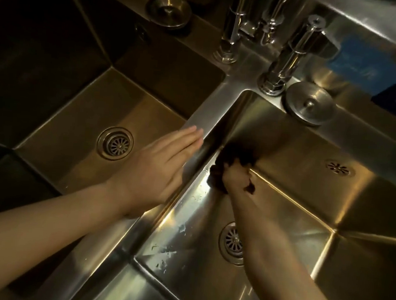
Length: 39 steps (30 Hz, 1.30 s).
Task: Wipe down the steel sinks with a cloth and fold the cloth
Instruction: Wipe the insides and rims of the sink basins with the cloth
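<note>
Two steel sinks lie side by side, the left sink (80, 115) and the right sink (308, 188), split by a steel divider (209, 117). My right hand (235, 177) reaches down into the right sink and grips a dark bunched cloth (233, 154) against the far left corner of the basin floor. My left hand (157, 167) lies flat with straight fingers on the divider, holding nothing. Water drops and smears (166, 250) show on the right sink's left wall.
Each basin has a round drain, the left drain (115, 142) and the right drain (232, 242). Chrome taps (231, 33) (286, 59) stand at the back, with round steel plugs (168, 11) (310, 103) beside them. Blue labels (362, 61) sit at the back right.
</note>
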{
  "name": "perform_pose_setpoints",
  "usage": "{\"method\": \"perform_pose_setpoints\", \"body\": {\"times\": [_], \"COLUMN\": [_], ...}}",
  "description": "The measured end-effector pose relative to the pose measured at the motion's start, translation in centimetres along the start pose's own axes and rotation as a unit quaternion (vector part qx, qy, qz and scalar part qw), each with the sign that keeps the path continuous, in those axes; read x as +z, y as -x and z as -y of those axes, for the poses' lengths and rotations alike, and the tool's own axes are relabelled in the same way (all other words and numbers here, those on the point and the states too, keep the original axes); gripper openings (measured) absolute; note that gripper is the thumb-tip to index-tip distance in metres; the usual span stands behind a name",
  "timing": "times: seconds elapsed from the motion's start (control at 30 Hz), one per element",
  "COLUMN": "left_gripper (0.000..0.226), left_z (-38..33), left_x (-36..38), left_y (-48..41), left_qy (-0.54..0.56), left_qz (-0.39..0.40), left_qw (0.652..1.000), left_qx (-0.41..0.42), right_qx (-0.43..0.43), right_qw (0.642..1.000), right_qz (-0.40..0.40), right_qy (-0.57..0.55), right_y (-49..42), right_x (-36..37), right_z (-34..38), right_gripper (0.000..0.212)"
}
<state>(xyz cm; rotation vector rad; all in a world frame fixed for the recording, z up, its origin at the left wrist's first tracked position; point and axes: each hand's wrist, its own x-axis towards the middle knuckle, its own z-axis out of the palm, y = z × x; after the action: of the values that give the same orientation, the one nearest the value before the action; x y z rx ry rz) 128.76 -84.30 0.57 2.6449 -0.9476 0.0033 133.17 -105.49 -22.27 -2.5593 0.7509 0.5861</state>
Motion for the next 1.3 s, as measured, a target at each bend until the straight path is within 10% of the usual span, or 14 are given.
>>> {"method": "perform_pose_setpoints", "body": {"times": [0.33,0.6,0.77,0.93,1.03,1.23,1.3], "left_gripper": [0.052,0.051,0.051,0.052,0.052,0.054,0.056], "left_z": [-0.2,0.1,0.0,0.2,0.3,0.1,0.0], "left_x": [-0.2,0.1,0.0,0.2,0.4,0.0,-0.1], "left_y": [0.0,0.1,0.1,0.1,0.1,0.1,0.1], "left_qy": [0.002,0.003,-0.007,-0.008,-0.008,-0.019,-0.027], "left_qz": [0.002,-0.002,0.007,0.004,0.008,0.002,0.003], "left_qw": [1.0,1.0,1.0,1.0,1.0,1.0,1.0], "left_qx": [-0.011,-0.002,-0.003,-0.002,0.007,0.007,0.016], "right_qx": [-0.248,-0.135,-0.498,-0.189,-0.17,-0.593,-0.611], "right_qw": [0.959,0.986,0.81,0.969,0.981,0.781,0.765], "right_qz": [0.061,0.021,0.101,0.006,-0.025,0.013,0.011], "right_qy": [0.127,0.099,0.293,0.16,0.095,0.196,0.204], "right_y": [7.3,6.0,3.3,2.0,5.3,9.0,7.3], "right_x": [-3.1,2.5,-1.7,-1.5,1.3,3.7,3.0], "right_z": [-3.5,1.5,-9.1,-7.1,-1.2,-7.2,-10.1], "right_gripper": [0.068,0.063,0.058,0.052,0.045,0.032,0.035]}}
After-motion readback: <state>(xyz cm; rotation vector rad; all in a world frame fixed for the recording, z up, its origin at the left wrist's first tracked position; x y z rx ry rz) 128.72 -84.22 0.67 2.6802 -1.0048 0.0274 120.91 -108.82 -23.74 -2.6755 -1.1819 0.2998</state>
